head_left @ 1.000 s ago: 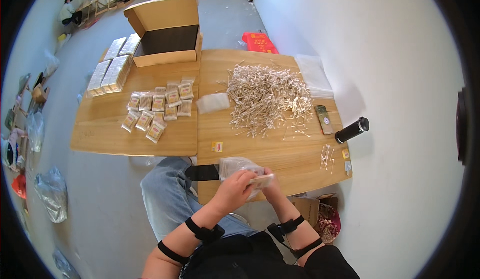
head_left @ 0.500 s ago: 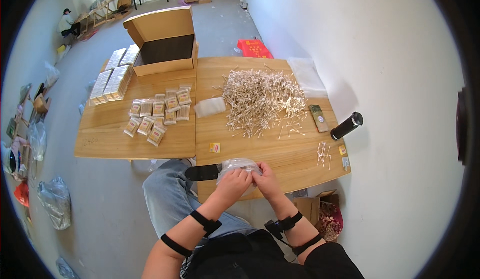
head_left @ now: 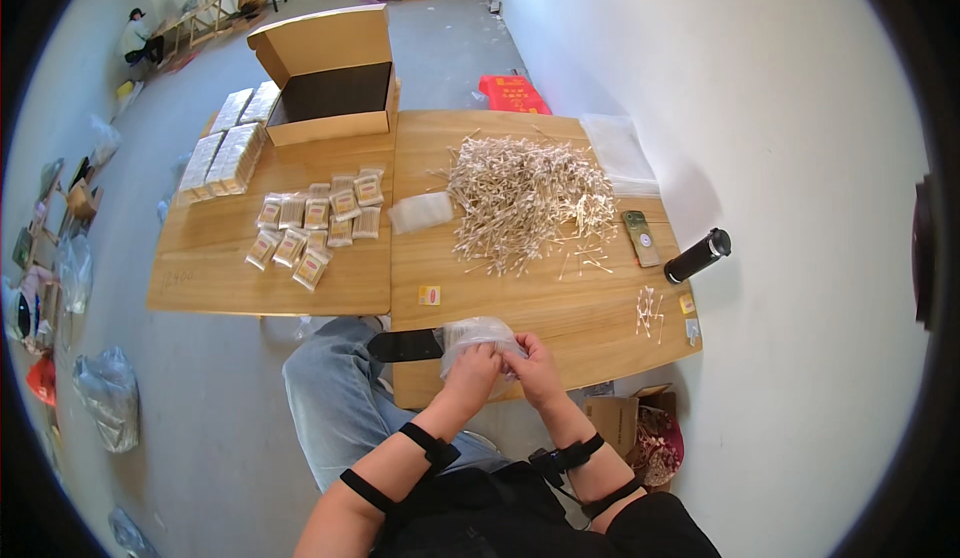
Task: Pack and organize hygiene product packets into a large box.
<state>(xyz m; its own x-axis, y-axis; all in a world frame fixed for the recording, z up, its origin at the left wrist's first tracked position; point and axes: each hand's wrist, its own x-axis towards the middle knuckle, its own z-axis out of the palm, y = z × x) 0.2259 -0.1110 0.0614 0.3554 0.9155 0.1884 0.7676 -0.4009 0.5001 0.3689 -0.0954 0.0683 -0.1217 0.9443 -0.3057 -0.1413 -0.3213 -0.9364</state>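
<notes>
At the table's near edge, my left hand [head_left: 470,376] and my right hand [head_left: 535,368] are together on a clear plastic bag [head_left: 474,331]. Fingers of both hands are closed on its near side; what lies inside it is hard to make out. A black flat strip-shaped object [head_left: 404,347] sticks out to the left from under the bag, over my knee. Just beyond the bag, a small yellow and white card [head_left: 429,296] lies on the wood. Farther off spreads a big heap of loose cotton swabs [head_left: 530,203].
Several packed swab bags [head_left: 315,216] and white stacked bundles [head_left: 225,158] are on the left table, beside an open cardboard box [head_left: 330,136]. Clear bags [head_left: 421,213] lie left of the heap. A phone [head_left: 640,238] and black bottle [head_left: 697,256] stand right. A person [head_left: 142,40] sits far left.
My left hand has shifted slightly, its fingers now more bunched against the bag. The bag's top has bulged a little. The view has moved slightly.
</notes>
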